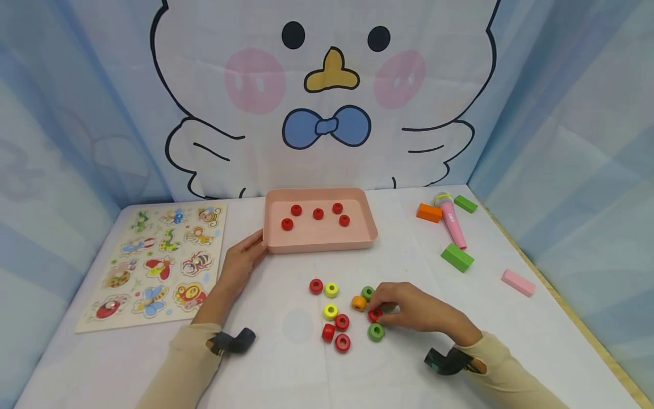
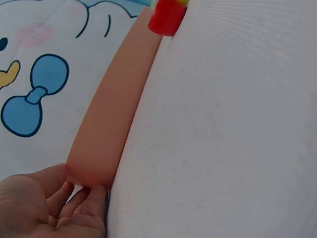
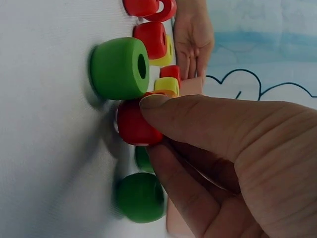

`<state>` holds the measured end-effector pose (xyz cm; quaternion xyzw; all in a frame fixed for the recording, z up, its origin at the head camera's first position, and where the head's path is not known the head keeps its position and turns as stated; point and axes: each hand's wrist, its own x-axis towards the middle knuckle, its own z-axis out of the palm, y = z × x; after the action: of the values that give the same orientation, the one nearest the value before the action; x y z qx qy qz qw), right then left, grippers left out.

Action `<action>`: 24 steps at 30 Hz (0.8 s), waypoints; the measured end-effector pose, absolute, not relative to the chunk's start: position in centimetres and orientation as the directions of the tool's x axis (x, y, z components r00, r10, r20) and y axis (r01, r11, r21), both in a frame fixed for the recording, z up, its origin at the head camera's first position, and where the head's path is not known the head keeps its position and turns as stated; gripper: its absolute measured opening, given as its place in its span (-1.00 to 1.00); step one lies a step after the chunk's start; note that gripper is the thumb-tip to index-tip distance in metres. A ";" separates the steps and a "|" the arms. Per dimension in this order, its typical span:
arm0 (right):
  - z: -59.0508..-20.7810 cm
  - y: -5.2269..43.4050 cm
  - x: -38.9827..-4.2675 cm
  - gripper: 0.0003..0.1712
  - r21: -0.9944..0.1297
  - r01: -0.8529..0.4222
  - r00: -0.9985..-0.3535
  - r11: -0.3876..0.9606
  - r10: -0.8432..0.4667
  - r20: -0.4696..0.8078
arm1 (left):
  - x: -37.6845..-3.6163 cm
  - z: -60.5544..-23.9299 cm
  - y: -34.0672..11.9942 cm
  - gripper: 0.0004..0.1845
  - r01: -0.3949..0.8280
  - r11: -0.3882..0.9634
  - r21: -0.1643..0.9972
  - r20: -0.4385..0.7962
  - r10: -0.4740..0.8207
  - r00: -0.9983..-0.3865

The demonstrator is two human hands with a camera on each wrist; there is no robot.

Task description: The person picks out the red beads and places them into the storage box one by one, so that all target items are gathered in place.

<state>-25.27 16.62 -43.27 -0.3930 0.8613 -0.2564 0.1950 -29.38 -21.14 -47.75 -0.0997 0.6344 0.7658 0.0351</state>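
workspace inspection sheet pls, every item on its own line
surface: white table, cloth-covered
job's things: pink tray holds five red beads; loose beads red, yellow, green, orange in front of it
clutter: insect puzzle board, toy microphone, coloured blocks
grippers: left hand touches the tray's corner; right hand pinches a red bead
cables: nothing seen
surroundings: cartoon bird backdrop, blue side walls

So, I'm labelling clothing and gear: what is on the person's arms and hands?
Both arms wear cream long sleeves reaching the wrists. A black strap-like mount sits at each wrist, left and right. The left hand and right hand are bare, with no gloves or rings visible.
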 end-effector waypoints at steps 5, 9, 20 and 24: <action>-42.4 16.9 -26.1 -0.75 -0.633 -0.554 -0.621 0.541 -0.775 -0.119 | -29.4 -47.7 -21.2 -0.48 -0.176 -0.190 0.966 -0.192 -0.069 -0.979; -41.5 16.6 -28.0 -0.75 -0.664 -0.521 -0.639 0.536 -0.761 -0.113 | -29.4 -47.6 -21.3 -0.48 -0.183 -0.176 0.967 -0.200 -0.080 -0.977; -38.0 12.3 -34.9 -0.70 -0.630 -0.528 -0.697 0.570 -0.714 -0.063 | -29.3 -47.8 -21.2 -0.48 -0.179 -0.229 0.957 -0.201 -0.077 -0.976; -37.7 9.9 -37.3 -0.71 -0.581 -0.549 -0.718 0.601 -0.695 -0.041 | -29.4 -47.8 -21.1 -0.48 -0.180 -0.220 0.959 -0.201 -0.078 -0.976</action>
<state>-37.30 9.85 -37.68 -0.3516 0.8847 -0.2758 0.1327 -29.41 -21.06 -47.85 -0.1034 0.6235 0.7742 0.0327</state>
